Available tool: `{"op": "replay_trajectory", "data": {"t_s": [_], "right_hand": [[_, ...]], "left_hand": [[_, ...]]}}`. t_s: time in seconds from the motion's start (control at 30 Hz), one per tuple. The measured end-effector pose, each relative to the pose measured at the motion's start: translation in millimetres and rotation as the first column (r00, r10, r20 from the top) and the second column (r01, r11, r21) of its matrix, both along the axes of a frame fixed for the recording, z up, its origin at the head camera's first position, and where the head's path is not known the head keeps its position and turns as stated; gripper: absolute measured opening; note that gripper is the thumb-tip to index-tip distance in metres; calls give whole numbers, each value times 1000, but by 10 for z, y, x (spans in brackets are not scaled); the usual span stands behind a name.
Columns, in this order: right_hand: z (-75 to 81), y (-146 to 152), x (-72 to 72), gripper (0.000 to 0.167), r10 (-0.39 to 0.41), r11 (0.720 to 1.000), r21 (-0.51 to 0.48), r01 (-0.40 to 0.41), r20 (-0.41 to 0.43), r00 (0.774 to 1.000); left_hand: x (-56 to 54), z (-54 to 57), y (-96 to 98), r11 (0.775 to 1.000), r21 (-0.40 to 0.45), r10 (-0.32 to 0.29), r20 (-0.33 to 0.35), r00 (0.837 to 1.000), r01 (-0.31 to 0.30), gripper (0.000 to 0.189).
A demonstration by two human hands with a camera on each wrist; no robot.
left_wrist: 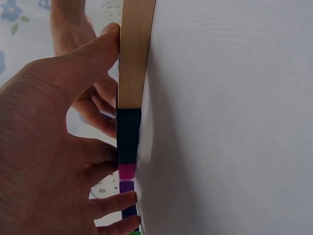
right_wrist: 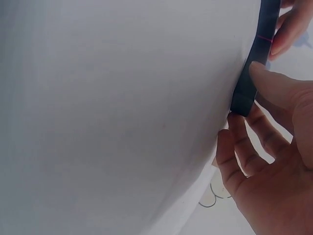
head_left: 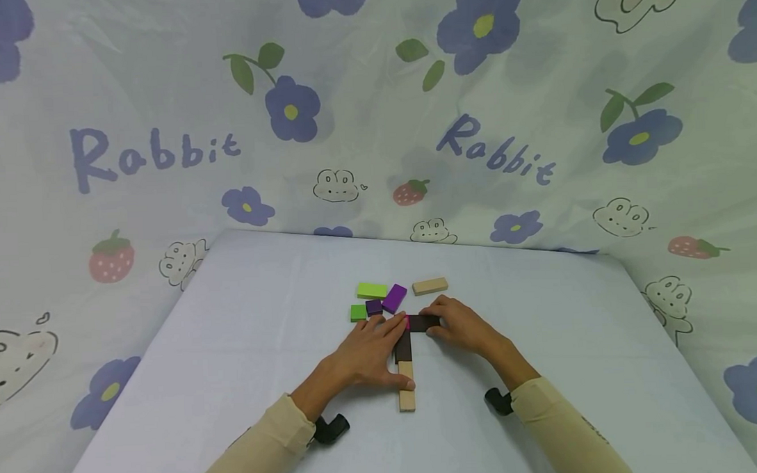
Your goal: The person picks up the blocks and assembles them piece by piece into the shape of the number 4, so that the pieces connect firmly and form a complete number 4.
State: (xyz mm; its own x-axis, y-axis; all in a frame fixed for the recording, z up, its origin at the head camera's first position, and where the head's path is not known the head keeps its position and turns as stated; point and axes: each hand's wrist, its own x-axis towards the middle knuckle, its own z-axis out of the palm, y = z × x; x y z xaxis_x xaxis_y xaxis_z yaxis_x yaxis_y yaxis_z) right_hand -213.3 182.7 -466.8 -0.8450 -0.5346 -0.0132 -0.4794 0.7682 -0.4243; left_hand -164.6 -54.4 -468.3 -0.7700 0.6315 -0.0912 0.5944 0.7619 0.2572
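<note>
On the white table (head_left: pixel 515 399), the right hand (head_left: pixel 466 329) pinches the crosswise bar (head_left: pixel 422 323) by its 3 o'clock end; this black bar's long axis runs 9 to 3. From its 9 o'clock end the lengthwise bar (head_left: pixel 404 348), also black, points to 6, the wood bar (head_left: pixel 407 401) continuing its line. The left hand (head_left: pixel 365 355), fingers extended, thumb touching wood, spans their 9 o'clock side

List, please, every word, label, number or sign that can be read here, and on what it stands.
"Rabbit", on the backdrop's left part.
"Rabbit", slanting, on the backdrop's right part.
Dark marks on the sleeves: too small to read.
Marks at the left wrist view's top edge: cut off, unreadable.
Blocks: no text visible.
</note>
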Motion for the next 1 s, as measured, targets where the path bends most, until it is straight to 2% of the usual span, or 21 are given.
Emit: {"op": "replay_trajectory", "data": {"t_s": [0.67,0.83,1.0], "right_hand": [[19,11,-12,36,45,999,-6,-45,-6,999],[27,6,-45,40,32,999,13,-32,33,999],[67,16,-71,49,-24,1000,22,22,91,996]], "left_hand": [[-13,-9,-10,1000,2,-6,-8,1000,6,113],[-18,-17,-14,1000,4,-8,-11,1000,8,113],[-23,-21,-11,1000,4,-13,-11,1000,13,113]]}}
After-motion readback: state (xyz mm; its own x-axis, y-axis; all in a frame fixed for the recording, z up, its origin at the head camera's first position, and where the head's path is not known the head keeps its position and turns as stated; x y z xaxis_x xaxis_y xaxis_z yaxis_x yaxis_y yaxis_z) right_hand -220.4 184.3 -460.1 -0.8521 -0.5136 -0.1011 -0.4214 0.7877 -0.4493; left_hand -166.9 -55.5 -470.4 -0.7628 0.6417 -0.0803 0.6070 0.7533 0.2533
